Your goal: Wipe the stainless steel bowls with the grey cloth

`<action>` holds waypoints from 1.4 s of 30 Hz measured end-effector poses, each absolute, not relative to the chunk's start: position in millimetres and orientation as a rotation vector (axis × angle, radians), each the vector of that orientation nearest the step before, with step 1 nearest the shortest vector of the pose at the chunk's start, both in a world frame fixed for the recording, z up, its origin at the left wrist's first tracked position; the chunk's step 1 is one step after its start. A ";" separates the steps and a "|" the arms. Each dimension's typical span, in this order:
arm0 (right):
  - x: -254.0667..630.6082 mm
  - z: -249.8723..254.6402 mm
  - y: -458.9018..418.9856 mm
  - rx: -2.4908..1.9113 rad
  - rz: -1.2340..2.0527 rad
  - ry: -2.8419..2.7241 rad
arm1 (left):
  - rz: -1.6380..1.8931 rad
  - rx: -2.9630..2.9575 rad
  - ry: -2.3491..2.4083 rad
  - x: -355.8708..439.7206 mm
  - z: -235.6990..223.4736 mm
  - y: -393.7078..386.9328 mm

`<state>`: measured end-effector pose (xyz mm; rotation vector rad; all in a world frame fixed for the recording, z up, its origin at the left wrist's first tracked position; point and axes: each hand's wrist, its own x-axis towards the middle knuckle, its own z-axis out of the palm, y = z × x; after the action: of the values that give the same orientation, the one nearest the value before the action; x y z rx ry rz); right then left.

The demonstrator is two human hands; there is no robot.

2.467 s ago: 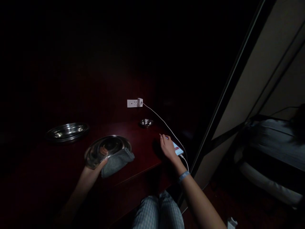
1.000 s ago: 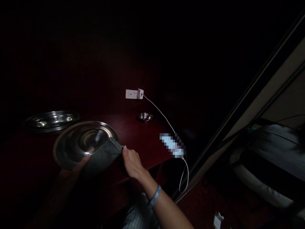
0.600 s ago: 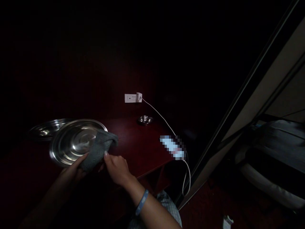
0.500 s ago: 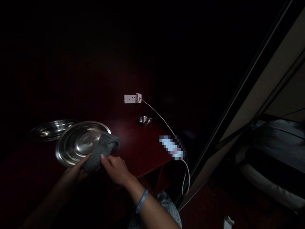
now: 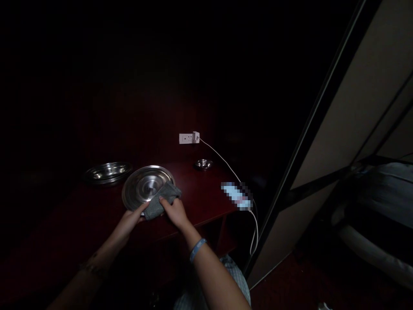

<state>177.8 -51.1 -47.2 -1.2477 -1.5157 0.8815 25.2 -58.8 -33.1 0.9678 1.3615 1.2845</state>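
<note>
A round, shiny metal plate (image 5: 138, 189) is held tilted above the desk, its hollow side facing me. My left hand (image 5: 130, 219) grips its near edge, thumb on top, the other fingers mostly hidden beneath. Over the plate's right rim lies a grey-green cloth (image 5: 161, 200). My right hand (image 5: 174, 210) is closed on this cloth and presses it round the rim, with the thumb on the upper face. The fingers under the rim are out of sight.
Behind the plate, a stack of metal dishes (image 5: 108, 173) stands on the dark red desk (image 5: 200, 206). A small metal bowl (image 5: 203, 164) sits near the wall socket (image 5: 187, 138). A blurred phone (image 5: 237, 196) on a white charging cable (image 5: 222, 159) lies at the right edge.
My right hand left the phone and took hold of the cloth on the plate. Since then the plate has tilted and turned in my hands. The view has also shifted.
</note>
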 end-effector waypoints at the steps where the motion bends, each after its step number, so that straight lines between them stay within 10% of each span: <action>1: 178.0 -46.0 -51.5 -1.267 0.882 -1.494 | 1.293 0.979 1.343 25.4 -32.0 -60.0; 42: 156.9 -23.1 -81.2 -1.784 0.471 -1.257 | 1.214 1.563 1.663 33.6 -45.5 -47.8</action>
<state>156.9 -81.2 -23.1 -1.7836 -1.2572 0.4714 33.6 -47.8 -45.5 1.5627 1.6629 1.2138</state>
